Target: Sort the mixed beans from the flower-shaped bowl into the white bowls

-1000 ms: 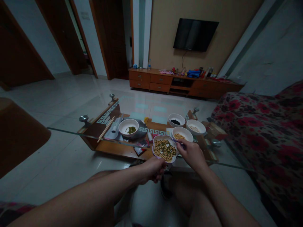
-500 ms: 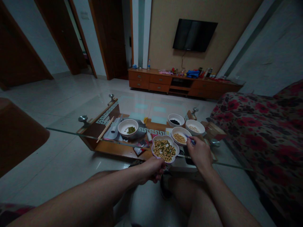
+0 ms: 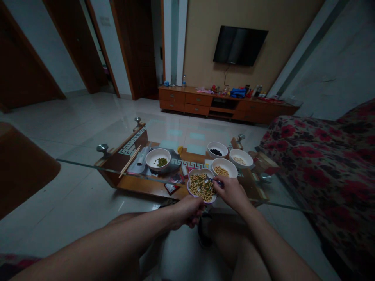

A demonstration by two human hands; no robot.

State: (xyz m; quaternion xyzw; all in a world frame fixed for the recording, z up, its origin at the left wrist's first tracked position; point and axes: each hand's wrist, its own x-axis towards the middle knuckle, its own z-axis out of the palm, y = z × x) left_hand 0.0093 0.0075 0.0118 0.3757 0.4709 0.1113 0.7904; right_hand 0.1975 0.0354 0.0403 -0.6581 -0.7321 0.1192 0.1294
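Observation:
My right hand (image 3: 231, 191) is closed on dark tweezers (image 3: 216, 180), whose tips are over a white, purple-edged flower-shaped bowl (image 3: 188, 185). That bowl holds mixed yellow beans, green beans and a few white pieces. My left hand (image 3: 190, 212), with its fingers curled, is at the bowl's near rim; what lies inside the fingers is hidden. Just behind my right hand stands a white bowl of yellow beans (image 3: 233, 168). Farther back are a bowl of black beans (image 3: 217, 144) and a bowl of pale white pieces (image 3: 246, 157). To the left sits a bowl of green beans (image 3: 150, 159).
The bowls stand on a glass table (image 3: 84, 156) with a wooden shelf under it. Chopsticks (image 3: 129, 161) lie at its left. A flowered sofa (image 3: 331, 168) is on the right. A low cabinet (image 3: 197, 103) and a television (image 3: 240, 45) are at the far wall.
My right hand has moved left with the tweezers, from the bowl of yellow beans to over the flower-shaped bowl. My left hand has stayed nearly still.

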